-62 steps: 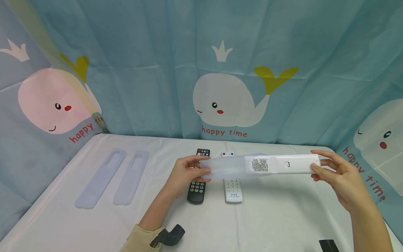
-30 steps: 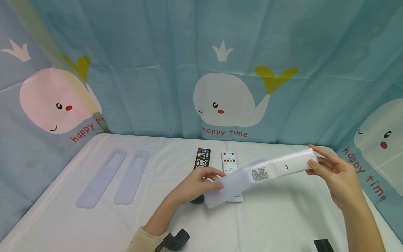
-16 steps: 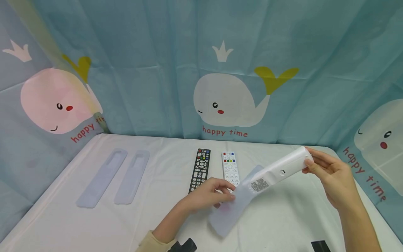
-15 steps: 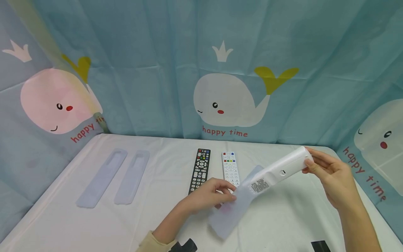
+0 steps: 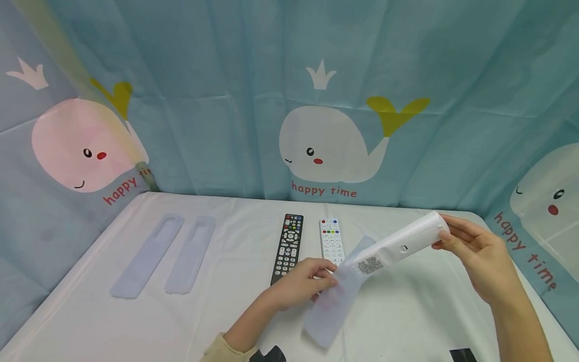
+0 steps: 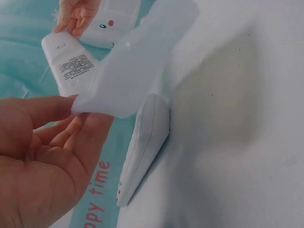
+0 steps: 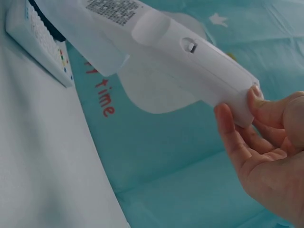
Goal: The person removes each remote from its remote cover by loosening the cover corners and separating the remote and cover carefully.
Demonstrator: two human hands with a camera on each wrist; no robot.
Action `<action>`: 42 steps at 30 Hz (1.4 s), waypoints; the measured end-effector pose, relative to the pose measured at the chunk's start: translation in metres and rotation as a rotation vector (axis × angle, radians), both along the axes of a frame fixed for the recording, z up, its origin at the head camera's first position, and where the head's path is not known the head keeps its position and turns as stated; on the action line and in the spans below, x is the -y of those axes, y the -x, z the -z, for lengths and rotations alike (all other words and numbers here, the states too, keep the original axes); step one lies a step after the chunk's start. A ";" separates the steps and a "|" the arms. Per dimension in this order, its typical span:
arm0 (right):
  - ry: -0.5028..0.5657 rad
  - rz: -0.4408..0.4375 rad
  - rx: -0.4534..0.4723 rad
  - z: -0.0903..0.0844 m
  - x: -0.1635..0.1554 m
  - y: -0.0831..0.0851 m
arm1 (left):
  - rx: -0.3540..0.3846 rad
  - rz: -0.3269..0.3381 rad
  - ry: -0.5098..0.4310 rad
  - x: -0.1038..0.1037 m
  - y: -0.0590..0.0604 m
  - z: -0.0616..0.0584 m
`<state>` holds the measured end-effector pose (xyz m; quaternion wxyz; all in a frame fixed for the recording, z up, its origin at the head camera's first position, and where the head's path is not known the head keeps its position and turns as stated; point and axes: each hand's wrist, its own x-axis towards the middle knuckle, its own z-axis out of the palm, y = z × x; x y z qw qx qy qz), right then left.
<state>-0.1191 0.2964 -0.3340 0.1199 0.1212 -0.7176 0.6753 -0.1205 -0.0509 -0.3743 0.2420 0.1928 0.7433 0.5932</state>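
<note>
Right hand (image 5: 475, 256) pinches white remote (image 5: 407, 242) end; left hand (image 5: 298, 284) pinches silicone sleeve (image 5: 334, 296), remote partly inside.

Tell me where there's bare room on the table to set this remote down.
Bare cloth lies between the two sleeves and the black remote, and right of the white remote toward the table edge. The middle is crowded: both remotes, the left hand and the hanging cover.

**What the views hide**

The sleeve (image 5: 332, 301) covers the lower part of the held remote (image 5: 402, 244), and the left hand (image 5: 296, 286) covers the near end of the black remote (image 5: 286, 249). Two dark objects (image 5: 267, 355) at the worktop's (image 5: 407, 322) near edge are cut off by the frame. The label (image 5: 370, 265) print is too small to read.
</note>
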 end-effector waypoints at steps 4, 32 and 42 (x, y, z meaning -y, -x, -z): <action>0.050 -0.012 -0.015 0.000 -0.004 0.000 | -0.012 -0.005 -0.010 0.001 0.001 0.000; 0.441 -0.129 -0.114 -0.003 -0.023 0.001 | -0.009 -0.130 0.042 0.015 0.009 -0.005; 0.379 -0.019 -0.083 -0.003 -0.018 0.000 | -0.035 -0.173 0.049 0.028 0.012 -0.017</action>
